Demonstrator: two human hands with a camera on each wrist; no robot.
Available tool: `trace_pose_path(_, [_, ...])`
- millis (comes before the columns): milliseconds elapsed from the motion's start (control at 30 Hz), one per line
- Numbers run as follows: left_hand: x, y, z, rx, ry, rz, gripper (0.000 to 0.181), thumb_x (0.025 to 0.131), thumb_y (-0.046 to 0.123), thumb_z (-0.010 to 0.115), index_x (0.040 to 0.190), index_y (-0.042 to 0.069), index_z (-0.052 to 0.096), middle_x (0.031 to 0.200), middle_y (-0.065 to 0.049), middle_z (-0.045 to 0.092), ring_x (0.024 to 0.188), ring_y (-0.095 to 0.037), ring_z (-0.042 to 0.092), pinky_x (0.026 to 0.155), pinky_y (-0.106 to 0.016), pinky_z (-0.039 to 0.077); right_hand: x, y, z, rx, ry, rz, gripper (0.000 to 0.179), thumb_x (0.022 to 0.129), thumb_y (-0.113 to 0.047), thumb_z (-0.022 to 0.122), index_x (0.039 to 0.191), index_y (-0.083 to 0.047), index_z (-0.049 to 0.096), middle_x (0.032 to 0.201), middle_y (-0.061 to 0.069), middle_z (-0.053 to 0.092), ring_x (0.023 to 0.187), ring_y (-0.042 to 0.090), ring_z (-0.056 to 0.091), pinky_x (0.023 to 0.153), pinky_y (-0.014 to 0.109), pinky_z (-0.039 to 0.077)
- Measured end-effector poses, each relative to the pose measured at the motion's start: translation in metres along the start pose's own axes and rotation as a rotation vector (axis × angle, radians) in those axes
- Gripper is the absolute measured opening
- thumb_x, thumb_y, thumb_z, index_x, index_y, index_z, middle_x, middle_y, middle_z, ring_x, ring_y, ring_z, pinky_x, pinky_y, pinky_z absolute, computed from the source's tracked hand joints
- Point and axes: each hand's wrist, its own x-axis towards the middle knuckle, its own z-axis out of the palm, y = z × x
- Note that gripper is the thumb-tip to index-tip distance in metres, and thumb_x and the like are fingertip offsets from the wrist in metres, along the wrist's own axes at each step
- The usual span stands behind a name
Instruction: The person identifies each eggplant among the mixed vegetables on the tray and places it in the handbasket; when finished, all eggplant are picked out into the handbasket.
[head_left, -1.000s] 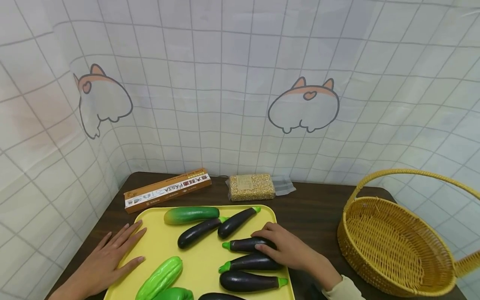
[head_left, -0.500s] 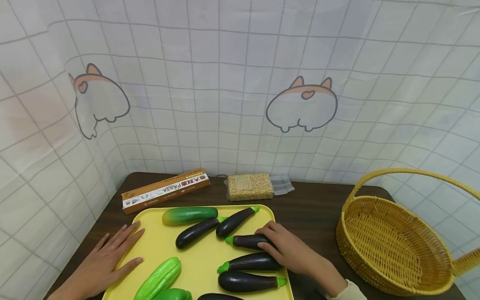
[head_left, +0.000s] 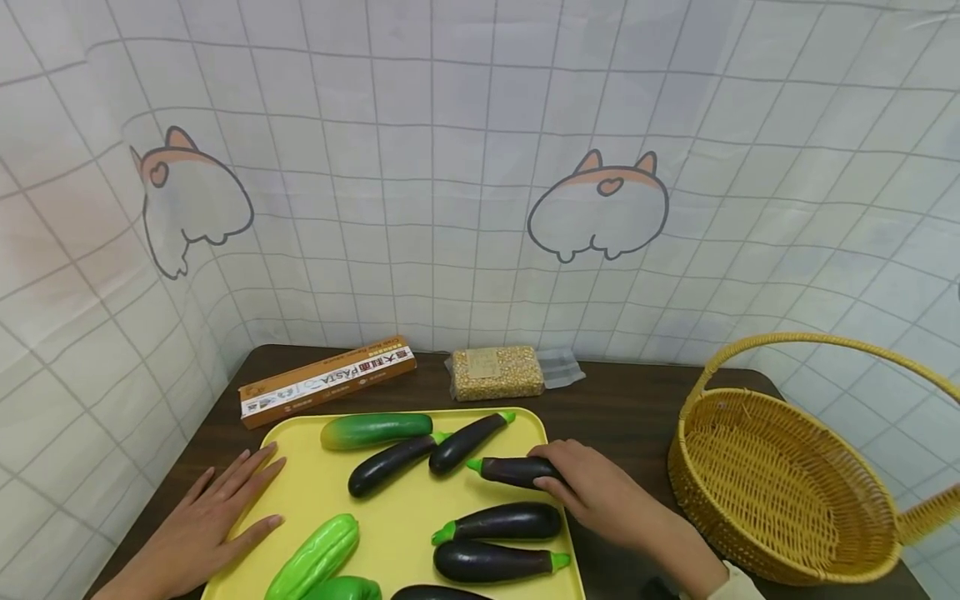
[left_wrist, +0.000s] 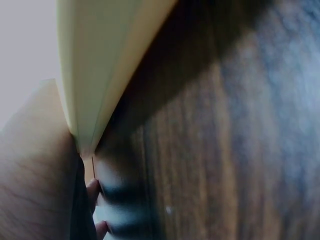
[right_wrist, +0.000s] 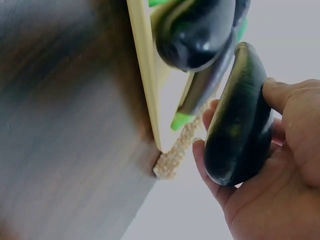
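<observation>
My right hand (head_left: 600, 492) grips a dark purple eggplant (head_left: 517, 472) round its thick end, the green stem pointing left. In the right wrist view the eggplant (right_wrist: 239, 120) lies between thumb and fingers, apart from the tray. My left hand (head_left: 202, 521) rests with fingers spread on the left rim of the yellow tray (head_left: 405, 517). On the tray lie several more eggplants (head_left: 495, 562), a green cucumber-like vegetable (head_left: 377, 430) with a yellowish end, a bright green ridged vegetable (head_left: 315, 557) and a green pepper-like vegetable (head_left: 347, 588), partly cut off by the frame.
A wicker basket (head_left: 765, 492) with a tall handle stands on the dark wooden table (head_left: 622, 408) at the right. Behind the tray are a pasta box (head_left: 327, 382) and a clear pack of yellow kernels (head_left: 497, 372). A tile-patterned curtain (head_left: 420, 208) encloses the table's back and sides.
My right hand has lifted the eggplant off the tray and moved it right and away from the eggplants below it. My left hand stays on the rim.
</observation>
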Motion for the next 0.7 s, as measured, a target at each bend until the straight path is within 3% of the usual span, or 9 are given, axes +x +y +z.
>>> trace_pose_path(300, [0.002, 0.001, -0.002, -0.02, -0.035, -0.018, 0.074, 0.106, 0.044, 0.066, 0.168, 0.021, 0.033, 0.173, -0.004, 0.026, 0.156, -0.041, 0.022, 0.121, -0.069, 0.003, -0.01, 0.006, -0.023, -0.045, 0.101, -0.004, 0.034, 0.113, -0.032, 0.054, 0.144, -0.016, 0.058, 0.125, -0.004, 0.064, 0.106, 0.011, 0.059, 0.079, 0.036, 0.051])
trace_pose_path(500, [0.0, 0.001, -0.002, -0.006, -0.01, 0.001, 0.073, 0.104, 0.043, 0.068, 0.166, 0.02, 0.038, 0.172, -0.003, 0.027, 0.153, -0.043, 0.028, 0.121, -0.069, 0.002, -0.019, 0.014, -0.039, -0.09, 0.174, -0.007, 0.039, 0.111, -0.025, 0.06, 0.15, -0.017, 0.057, 0.124, -0.006, 0.063, 0.105, 0.01, 0.059, 0.079, 0.037, 0.052])
trace_pose_path(700, [0.0, 0.002, -0.001, 0.002, 0.008, 0.016, 0.073, 0.104, 0.041, 0.069, 0.166, 0.018, 0.038, 0.173, -0.004, 0.026, 0.154, -0.041, 0.027, 0.123, -0.066, -0.001, -0.027, 0.026, -0.064, -0.152, 0.227, -0.019, 0.038, 0.108, -0.017, 0.065, 0.146, -0.013, 0.059, 0.121, -0.004, 0.064, 0.099, 0.009, 0.058, 0.075, 0.036, 0.05])
